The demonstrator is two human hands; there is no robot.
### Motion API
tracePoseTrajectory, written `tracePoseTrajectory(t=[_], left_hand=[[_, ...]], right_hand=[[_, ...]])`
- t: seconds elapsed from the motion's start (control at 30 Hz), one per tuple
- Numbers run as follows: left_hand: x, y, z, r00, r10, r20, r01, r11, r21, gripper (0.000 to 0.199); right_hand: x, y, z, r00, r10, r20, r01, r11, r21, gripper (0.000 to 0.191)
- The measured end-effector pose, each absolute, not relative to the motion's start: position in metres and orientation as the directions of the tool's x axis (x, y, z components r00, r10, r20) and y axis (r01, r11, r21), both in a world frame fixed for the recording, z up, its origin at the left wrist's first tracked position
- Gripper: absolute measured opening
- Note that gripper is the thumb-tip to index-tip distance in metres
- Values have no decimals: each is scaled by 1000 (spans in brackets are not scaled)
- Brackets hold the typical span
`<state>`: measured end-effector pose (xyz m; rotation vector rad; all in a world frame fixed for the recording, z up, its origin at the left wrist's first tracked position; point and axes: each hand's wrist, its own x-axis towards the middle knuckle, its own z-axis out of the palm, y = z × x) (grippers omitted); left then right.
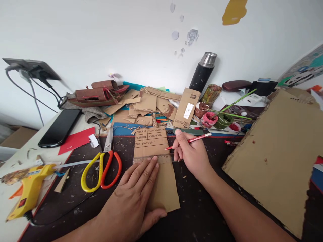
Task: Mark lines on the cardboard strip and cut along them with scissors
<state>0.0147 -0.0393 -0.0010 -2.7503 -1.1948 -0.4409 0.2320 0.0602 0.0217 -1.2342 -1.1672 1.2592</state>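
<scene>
A strip of brown cardboard (166,188) with printed text at its far end lies on the dark work surface. Across it runs a clear ruler (164,159). My left hand (137,188) lies spread over the cardboard, its fingertips pressing on the ruler. In my right hand (190,151) is a red pencil (191,139), its tip at the right part of the cardboard just above the ruler. Scissors (102,168) with yellow and red handles rest left of my left hand, blades pointing away.
On the left are a yellow glue gun (34,185), a black phone (60,127) and red paper (77,140). Cardboard scraps (145,102), a model boat (96,95), a thermos (204,72) and paint jars (209,118) line the back. A large cardboard sheet (275,158) occupies the right.
</scene>
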Motion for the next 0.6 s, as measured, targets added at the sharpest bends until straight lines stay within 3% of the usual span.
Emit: tracePoseTrajectory(t=[0.2,0.43,0.6], left_hand=[[14,-38,0,650,695,307,727,-686,13,93],[10,-38,-5,638,724,263,730,-677,93,105],[11,-36,-6,613,746,262,752,-652,98,88]], right_hand=[[232,59,22,20,1000,-2,-25,-1,-1000,74],[233,60,23,28,1000,-2,-16,-2,-1000,72],[234,61,23,44,999,11,-22,12,-1000,72]])
